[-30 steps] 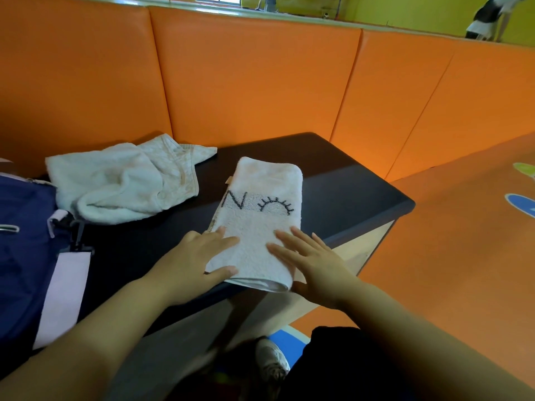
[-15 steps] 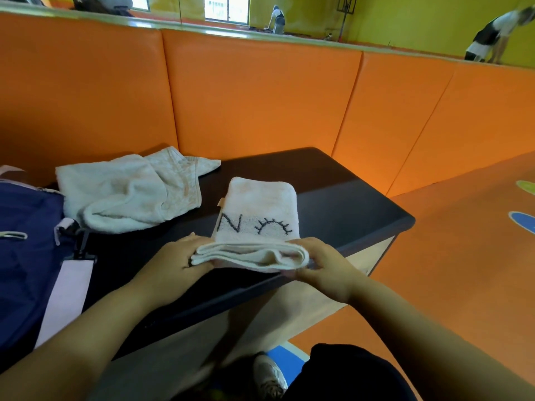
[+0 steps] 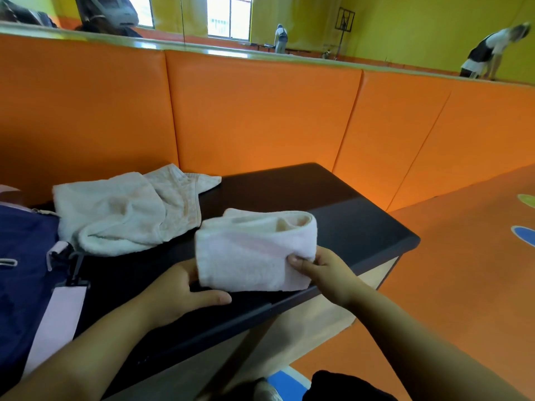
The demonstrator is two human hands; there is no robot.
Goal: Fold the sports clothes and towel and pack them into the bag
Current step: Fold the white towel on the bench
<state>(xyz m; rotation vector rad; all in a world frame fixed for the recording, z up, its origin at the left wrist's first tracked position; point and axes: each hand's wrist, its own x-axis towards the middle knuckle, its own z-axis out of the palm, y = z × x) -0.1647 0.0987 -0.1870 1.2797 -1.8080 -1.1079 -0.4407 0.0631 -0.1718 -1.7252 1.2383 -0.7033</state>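
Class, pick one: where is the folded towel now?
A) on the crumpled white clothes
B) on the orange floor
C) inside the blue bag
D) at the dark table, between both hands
D: the towel is over the table, right hand pinching its right edge, left hand at its left edge.

A sports hall: orange padded wall mats (image 3: 260, 111), a basketball hoop (image 3: 344, 20), coloured floor spots (image 3: 524, 235).

Dark bench (image 3: 362, 215): folded towel (image 3: 252, 256), crumpled clothes (image 3: 115, 209), bag (image 3: 26, 256) (navy, left edge).
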